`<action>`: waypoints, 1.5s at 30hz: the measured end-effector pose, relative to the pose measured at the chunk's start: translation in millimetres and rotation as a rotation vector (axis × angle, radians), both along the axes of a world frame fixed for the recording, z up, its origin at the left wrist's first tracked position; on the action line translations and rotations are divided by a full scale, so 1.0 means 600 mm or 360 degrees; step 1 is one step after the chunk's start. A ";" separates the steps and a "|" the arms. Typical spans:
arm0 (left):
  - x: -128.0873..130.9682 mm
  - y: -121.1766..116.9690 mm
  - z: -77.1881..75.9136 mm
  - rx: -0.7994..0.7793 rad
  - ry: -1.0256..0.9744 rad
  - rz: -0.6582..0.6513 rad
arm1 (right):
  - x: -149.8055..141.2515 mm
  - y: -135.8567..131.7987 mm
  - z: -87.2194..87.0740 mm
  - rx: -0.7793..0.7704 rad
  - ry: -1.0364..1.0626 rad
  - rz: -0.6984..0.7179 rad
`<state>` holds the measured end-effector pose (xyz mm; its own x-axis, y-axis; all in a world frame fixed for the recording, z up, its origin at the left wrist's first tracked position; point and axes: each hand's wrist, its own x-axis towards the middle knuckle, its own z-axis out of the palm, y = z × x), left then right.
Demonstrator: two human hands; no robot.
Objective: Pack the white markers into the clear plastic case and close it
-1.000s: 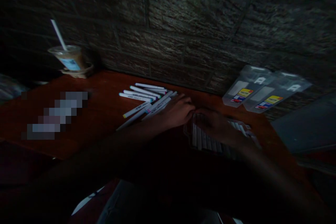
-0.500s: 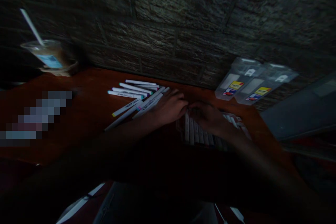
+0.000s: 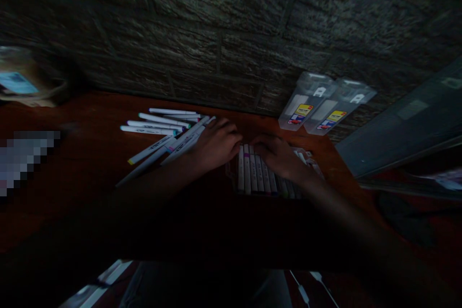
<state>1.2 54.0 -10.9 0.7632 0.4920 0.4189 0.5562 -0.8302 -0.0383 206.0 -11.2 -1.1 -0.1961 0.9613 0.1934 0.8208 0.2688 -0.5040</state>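
Observation:
Close to the far end of a row of white markers (image 3: 258, 175) is my left hand (image 3: 221, 140), its fingers curled in. The fingertips are in shadow, so what they hold, if anything, stays hidden. My right hand (image 3: 277, 156) bends over the same row, with curled fingers at the markers' far ends and its palm covering part of them. The markers lie side by side in a clear case (image 3: 231, 173); one shows a purple band. Left of my left hand, several loose white markers (image 3: 153, 131) with coloured ends lie in a pile, partly behind my left forearm.
Two clear upright cases (image 3: 324, 113) with yellow labels stand against the stone wall (image 3: 224, 62). On the left is a drink cup (image 3: 18, 82) in a holder, cut off by the frame. A blurred-out patch covers something on the brown table (image 3: 86, 120).
The view has swung right, shifting everything leftward. My hands have drawn slightly apart, uncovering the far ends of the leftmost markers in the row. The loose pile looks the same.

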 end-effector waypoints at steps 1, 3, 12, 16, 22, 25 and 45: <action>0.000 0.001 -0.001 0.0007 -0.0002 0.0003 | 0.001 0.000 0.001 -0.0002 0.0010 0.0000; 0.001 0.001 -0.002 0.0017 -0.0012 0.0015 | 0.000 -0.001 0.002 -0.0015 0.0026 -0.0006; -0.003 0.000 -0.002 0.0056 -0.0008 -0.0020 | 0.003 -0.011 0.002 0.0055 -0.0013 -0.0049; -0.012 -0.001 0.000 -0.0006 -0.0022 -0.0114 | 0.013 -0.014 0.006 0.0016 -0.0056 -0.0062; -0.034 -0.008 0.013 -0.0109 0.0086 -0.0280 | 0.020 -0.015 0.001 0.0024 -0.0044 -0.0015; -0.038 -0.016 0.017 -0.0026 0.0126 -0.0266 | 0.019 -0.015 0.001 0.0022 -0.0068 -0.0030; -0.029 -0.031 0.013 0.0082 0.0148 -0.0138 | 0.016 -0.027 0.028 -0.0105 -0.0133 -0.0127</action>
